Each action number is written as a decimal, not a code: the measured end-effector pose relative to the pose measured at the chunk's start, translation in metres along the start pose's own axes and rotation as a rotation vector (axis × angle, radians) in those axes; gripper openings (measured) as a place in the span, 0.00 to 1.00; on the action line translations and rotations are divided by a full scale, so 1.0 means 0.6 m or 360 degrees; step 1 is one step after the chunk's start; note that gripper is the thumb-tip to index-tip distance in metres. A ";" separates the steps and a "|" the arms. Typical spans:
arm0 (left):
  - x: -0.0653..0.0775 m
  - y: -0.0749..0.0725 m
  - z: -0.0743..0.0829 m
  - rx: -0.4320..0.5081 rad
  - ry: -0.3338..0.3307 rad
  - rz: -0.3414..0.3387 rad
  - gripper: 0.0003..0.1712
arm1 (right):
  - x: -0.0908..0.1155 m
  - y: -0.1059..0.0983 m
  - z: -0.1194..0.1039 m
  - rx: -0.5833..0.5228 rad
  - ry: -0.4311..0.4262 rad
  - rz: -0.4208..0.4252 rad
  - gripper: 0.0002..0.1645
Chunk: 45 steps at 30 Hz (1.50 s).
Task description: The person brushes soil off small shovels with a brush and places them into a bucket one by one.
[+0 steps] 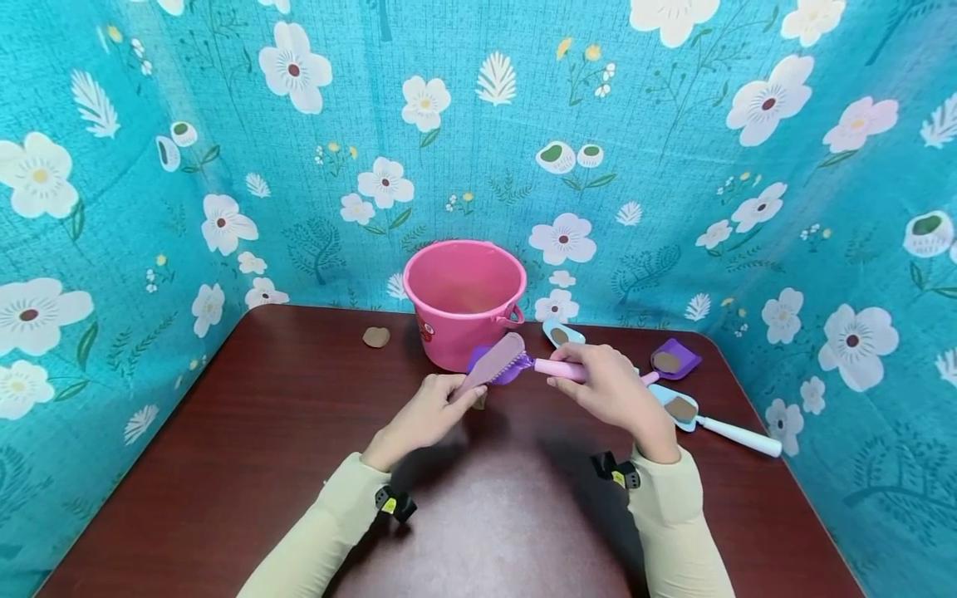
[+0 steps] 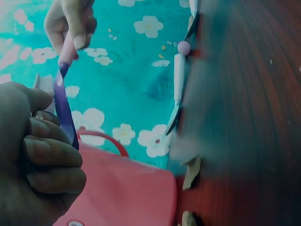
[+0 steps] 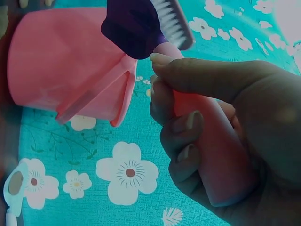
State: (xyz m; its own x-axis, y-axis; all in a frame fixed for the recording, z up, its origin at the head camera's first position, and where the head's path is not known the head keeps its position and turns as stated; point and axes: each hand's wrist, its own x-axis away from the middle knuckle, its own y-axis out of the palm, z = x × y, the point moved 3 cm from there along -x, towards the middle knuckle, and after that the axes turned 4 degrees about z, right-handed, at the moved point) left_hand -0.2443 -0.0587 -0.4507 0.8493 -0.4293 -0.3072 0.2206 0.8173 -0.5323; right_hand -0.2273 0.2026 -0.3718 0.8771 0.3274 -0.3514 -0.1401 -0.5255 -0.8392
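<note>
In the head view my left hand (image 1: 426, 411) grips a pink brush (image 1: 499, 359) by its handle, bristles facing the shovel. My right hand (image 1: 609, 386) holds a small toy shovel (image 1: 555, 368) with a pink handle and a purple blade. The right wrist view shows fingers and thumb wrapped round the shovel's handle (image 3: 207, 141). There the brush's white bristles (image 3: 170, 20) overlap the purple blade (image 3: 134, 26). Both tools are held up in front of a pink bucket (image 1: 463, 340).
On the right of the dark table (image 1: 224, 465) lie a purple shovel (image 1: 676, 359) and light-blue shovels (image 1: 736, 433), brown lumps on their blades. Another brown lump (image 1: 376, 336) lies left of the bucket. A flowered blue cloth (image 1: 449, 149) hangs around the table's back and sides.
</note>
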 end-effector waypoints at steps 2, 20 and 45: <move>-0.002 -0.005 -0.007 0.0028 -0.0014 -0.0004 0.13 | 0.001 -0.002 0.003 -0.0003 0.0008 0.0003 0.16; 0.002 -0.036 -0.025 0.0105 -0.0124 0.0024 0.16 | 0.005 -0.012 0.006 -0.0092 0.0059 0.0030 0.16; -0.005 -0.031 -0.022 -0.0096 -0.0104 -0.0008 0.15 | 0.006 -0.019 0.014 -0.0050 0.0026 0.0045 0.18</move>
State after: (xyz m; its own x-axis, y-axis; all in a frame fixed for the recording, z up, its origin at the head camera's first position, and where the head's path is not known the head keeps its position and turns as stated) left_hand -0.2570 -0.0775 -0.4505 0.8781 -0.4057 -0.2535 0.1972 0.7897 -0.5809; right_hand -0.2263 0.2164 -0.3668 0.8806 0.2991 -0.3675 -0.1506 -0.5587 -0.8156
